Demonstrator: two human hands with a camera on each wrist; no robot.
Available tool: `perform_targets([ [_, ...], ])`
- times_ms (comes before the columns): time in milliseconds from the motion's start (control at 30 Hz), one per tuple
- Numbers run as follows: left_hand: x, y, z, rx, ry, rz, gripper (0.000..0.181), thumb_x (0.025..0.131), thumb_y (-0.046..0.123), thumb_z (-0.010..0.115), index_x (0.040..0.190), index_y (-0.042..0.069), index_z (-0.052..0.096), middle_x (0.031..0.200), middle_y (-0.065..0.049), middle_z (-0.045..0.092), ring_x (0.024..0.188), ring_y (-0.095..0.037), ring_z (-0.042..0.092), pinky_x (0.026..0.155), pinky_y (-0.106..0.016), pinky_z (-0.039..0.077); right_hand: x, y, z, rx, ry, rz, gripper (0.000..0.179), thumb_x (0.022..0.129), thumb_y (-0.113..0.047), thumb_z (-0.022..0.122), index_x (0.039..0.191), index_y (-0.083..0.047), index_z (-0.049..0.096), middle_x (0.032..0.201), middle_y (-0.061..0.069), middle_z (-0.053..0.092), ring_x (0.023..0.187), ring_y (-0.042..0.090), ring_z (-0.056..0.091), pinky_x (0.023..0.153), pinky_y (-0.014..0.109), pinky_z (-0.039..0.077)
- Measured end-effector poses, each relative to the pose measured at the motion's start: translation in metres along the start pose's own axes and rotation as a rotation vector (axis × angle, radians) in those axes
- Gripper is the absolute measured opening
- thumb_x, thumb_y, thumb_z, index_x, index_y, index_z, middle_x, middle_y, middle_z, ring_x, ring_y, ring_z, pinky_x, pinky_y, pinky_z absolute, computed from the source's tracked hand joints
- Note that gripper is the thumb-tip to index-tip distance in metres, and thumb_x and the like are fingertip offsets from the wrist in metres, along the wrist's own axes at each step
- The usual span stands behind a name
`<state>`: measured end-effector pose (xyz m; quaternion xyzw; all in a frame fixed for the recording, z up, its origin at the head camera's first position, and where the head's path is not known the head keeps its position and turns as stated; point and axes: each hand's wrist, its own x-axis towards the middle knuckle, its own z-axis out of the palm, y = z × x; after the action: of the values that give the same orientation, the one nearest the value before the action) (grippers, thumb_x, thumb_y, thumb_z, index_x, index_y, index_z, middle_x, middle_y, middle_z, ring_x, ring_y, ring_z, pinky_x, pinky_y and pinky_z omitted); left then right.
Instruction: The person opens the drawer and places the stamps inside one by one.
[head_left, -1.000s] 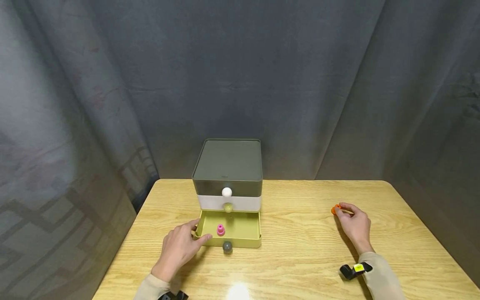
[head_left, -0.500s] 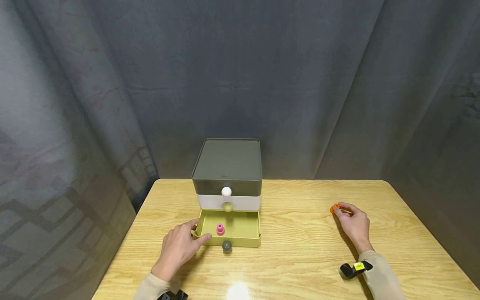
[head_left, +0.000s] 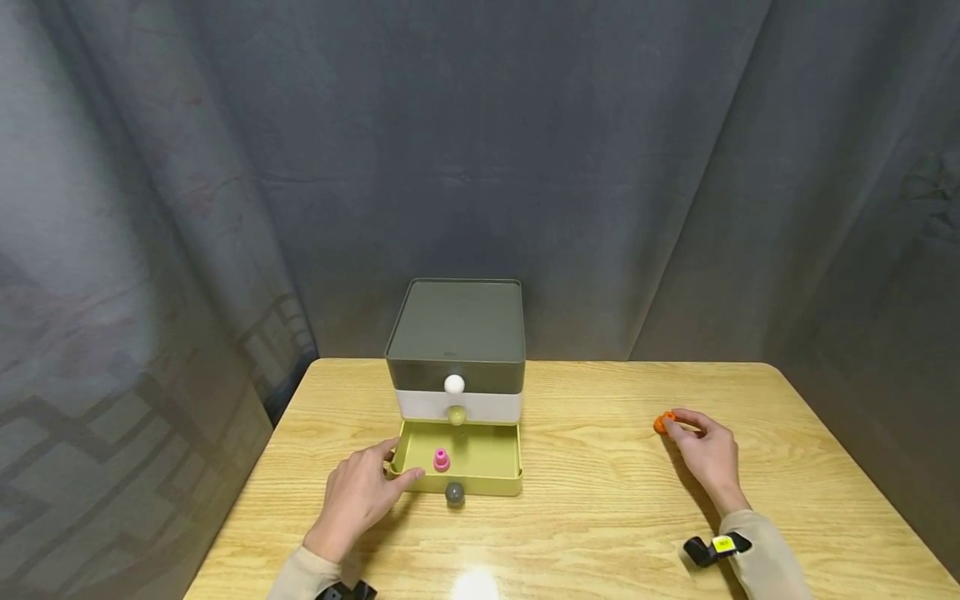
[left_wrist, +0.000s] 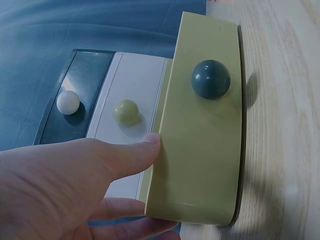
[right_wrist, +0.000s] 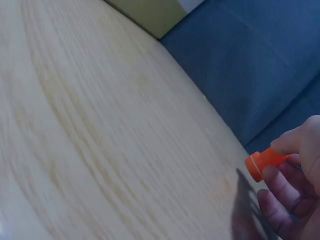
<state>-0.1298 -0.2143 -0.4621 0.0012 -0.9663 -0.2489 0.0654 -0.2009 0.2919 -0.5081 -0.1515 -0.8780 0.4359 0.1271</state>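
Note:
My left hand (head_left: 360, 492) holds the front left corner of the pulled-out yellow-green drawer (head_left: 480, 485). Its thumb lies on the top edge of the drawer front, and the fingers are at the left side, partly hidden in the left wrist view. Inside the drawer a small pink stepped piece (head_left: 442, 460) stands upright, near the left. Over on the right, my right hand (head_left: 708, 454) pinches a small orange stepped piece (right_wrist: 261, 164) between thumb and fingers. The right wrist view shows it tilted on its side, above the table, with a shadow below.
Above the drawer, the cabinet has a white drawer (head_left: 487, 407) and a dark grey one (head_left: 487, 377), both pushed in. Round knobs stick out in front, including a dark grey knob (left_wrist: 211, 79). A wooden table (head_left: 592, 500) carries everything; a grey curtain (head_left: 585, 167) hangs behind.
My right hand has shifted slightly to the left with the orange piece between its fingers. The left hand, the drawer and the pink piece stay in place.

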Motion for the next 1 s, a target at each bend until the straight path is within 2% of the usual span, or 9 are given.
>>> perform_targets([
  [133,0.0,0.0,0.001,-0.002,-0.001,0.0,0.057,0.086,0.045,0.088,0.131,0.011,0.075,0.093,-0.001,0.079,0.077,-0.014,0.07,0.059,-0.035,0.047,-0.004,-0.005,-0.001,0.011,-0.005,-0.018,0.042,0.101,-0.035,0.073,0.131,-0.006,0.075,0.116,0.014,0.077,0.074,-0.002,0.058,0.061,0.021,0.048],
  [333,0.0,0.001,0.0,0.001,-0.001,-0.005,0.056,0.086,0.045,0.088,0.13,0.011,0.076,0.093,0.0,0.079,0.077,-0.014,0.069,0.058,-0.035,0.047,-0.014,-0.014,-0.001,0.071,-0.055,-0.048,0.042,0.101,-0.03,0.076,0.131,-0.001,0.073,0.096,-0.003,0.077,0.07,0.003,0.063,0.058,0.023,0.05],
  [433,0.0,0.001,0.0,-0.003,-0.006,-0.006,0.056,0.087,0.045,0.087,0.129,0.011,0.075,0.092,0.0,0.078,0.076,-0.013,0.068,0.058,-0.034,0.046,-0.018,-0.018,0.0,0.075,-0.065,-0.067,0.041,0.1,-0.029,0.076,0.13,-0.001,0.074,0.096,-0.002,0.077,0.07,0.003,0.064,0.055,0.024,0.05],
  [733,0.0,0.002,-0.001,-0.008,-0.009,-0.008,0.055,0.087,0.044,0.087,0.13,0.012,0.075,0.093,0.0,0.078,0.075,-0.012,0.067,0.058,-0.034,0.046,-0.034,-0.036,0.01,0.076,-0.099,-0.142,0.035,0.099,-0.025,0.078,0.125,-0.002,0.077,0.1,0.016,0.081,0.071,0.002,0.066,0.054,0.023,0.047],
  [1000,0.0,0.001,-0.001,-0.004,-0.003,-0.006,0.056,0.087,0.044,0.088,0.13,0.011,0.075,0.094,-0.001,0.079,0.077,-0.013,0.069,0.059,-0.034,0.047,-0.049,-0.045,0.021,0.105,-0.137,-0.161,0.032,0.097,-0.022,0.079,0.123,-0.003,0.078,0.103,0.016,0.081,0.077,0.0,0.069,0.053,0.023,0.047],
])
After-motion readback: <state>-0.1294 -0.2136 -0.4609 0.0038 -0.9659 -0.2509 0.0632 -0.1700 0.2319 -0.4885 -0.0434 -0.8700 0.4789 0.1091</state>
